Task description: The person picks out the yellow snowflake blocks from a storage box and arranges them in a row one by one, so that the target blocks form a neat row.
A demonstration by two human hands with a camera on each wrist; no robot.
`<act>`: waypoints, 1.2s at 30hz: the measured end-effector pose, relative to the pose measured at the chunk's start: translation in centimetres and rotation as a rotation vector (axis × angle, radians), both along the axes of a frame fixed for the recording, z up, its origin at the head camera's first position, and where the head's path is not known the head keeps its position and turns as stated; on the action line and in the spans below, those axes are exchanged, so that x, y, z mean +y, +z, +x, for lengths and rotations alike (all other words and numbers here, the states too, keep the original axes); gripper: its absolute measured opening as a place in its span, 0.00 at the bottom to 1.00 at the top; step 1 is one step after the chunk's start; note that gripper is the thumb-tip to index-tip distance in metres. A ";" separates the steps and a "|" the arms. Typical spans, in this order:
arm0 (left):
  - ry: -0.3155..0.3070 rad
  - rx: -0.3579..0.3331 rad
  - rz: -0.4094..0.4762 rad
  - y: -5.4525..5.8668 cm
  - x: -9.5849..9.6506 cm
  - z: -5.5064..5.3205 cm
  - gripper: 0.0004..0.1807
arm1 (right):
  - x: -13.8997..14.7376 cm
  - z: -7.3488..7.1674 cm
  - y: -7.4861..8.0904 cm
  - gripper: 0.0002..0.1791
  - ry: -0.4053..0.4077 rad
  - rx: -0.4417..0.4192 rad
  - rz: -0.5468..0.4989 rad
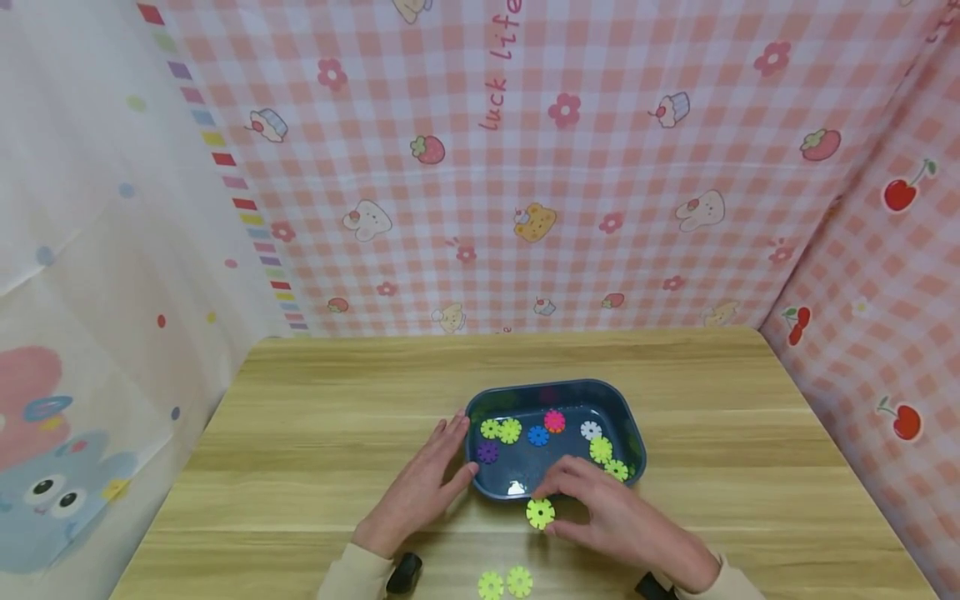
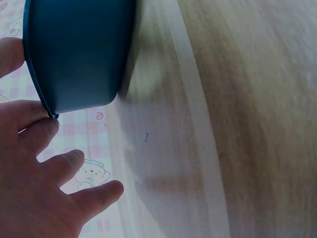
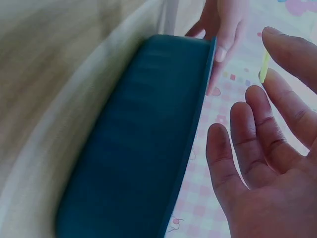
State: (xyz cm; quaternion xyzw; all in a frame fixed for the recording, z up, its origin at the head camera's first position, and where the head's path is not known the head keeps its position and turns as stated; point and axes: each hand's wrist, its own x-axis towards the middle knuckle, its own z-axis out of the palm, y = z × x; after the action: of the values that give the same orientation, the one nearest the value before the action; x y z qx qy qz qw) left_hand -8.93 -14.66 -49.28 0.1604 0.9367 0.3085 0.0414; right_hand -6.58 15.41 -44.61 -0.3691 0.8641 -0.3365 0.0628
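Observation:
A dark blue tray (image 1: 513, 472) holds several toothed plastic discs: yellow-green, a purple disc (image 1: 487, 452), a blue disc (image 1: 537, 436), a pink disc (image 1: 554, 420) and a white disc (image 1: 591, 430). My left hand (image 1: 418, 490) rests against the tray's left end, fingers extended, with fingertips at the rim in the left wrist view. Just outside the near rim, my right hand (image 1: 618, 517) pinches a yellow-green snowflake disc (image 1: 540, 513) between thumb and forefinger. The right wrist view catches that disc edge-on, while the other fingers are loosely bent.
Two more yellow-green discs, a left one (image 1: 491, 585) and a right one (image 1: 519, 582), lie on the wooden table (image 1: 337, 417) near its front. Behind the table hangs a pink checked cloth (image 1: 465, 192), with printed cloths at both sides.

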 end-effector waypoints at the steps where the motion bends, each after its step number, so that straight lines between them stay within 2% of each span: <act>1: -0.001 0.000 0.000 0.0 0.0 0.0 0.38 | 0.0 0.1 -0.1 0.15 0.003 0.005 -0.002; 8: -0.004 0.000 0.008 -0.1 0.0 -0.1 0.38 | 0.2 0.7 -0.5 0.14 0.003 0.007 -0.006; 12: -0.005 0.001 0.004 -0.1 -0.1 -0.1 0.38 | 0.3 1.1 -0.6 0.14 0.019 -0.030 -0.003; 15: -0.005 -0.003 0.002 0.0 0.0 0.0 0.38 | 0.5 1.4 -0.6 0.14 0.020 -0.094 0.010; 21: -0.011 0.003 0.009 0.0 0.0 -0.1 0.38 | 0.7 1.9 -0.5 0.16 0.024 -0.300 0.045; 26: -0.019 0.019 0.017 -0.1 -0.1 -0.1 0.38 | 0.8 2.1 -0.6 0.18 0.043 -0.399 0.039; 29: -0.019 0.015 0.021 -0.2 -0.1 -0.1 0.38 | 0.9 2.3 -1.0 0.18 0.047 -0.403 0.048; 33: -0.016 0.004 0.017 -0.2 -0.1 -0.1 0.38 | 1.0 2.6 -1.8 0.17 0.059 -0.346 0.062; 36: -0.017 0.008 0.020 -0.3 -0.1 -0.1 0.38 | 1.1 2.6 -2.3 0.17 0.074 -0.356 0.060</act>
State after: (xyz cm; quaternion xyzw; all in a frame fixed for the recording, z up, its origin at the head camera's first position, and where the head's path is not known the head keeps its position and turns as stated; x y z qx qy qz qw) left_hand -9.07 -14.75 -49.54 0.1700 0.9322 0.3171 0.0388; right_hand -3.98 16.55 -46.90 -0.3333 0.8348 -0.3680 0.2381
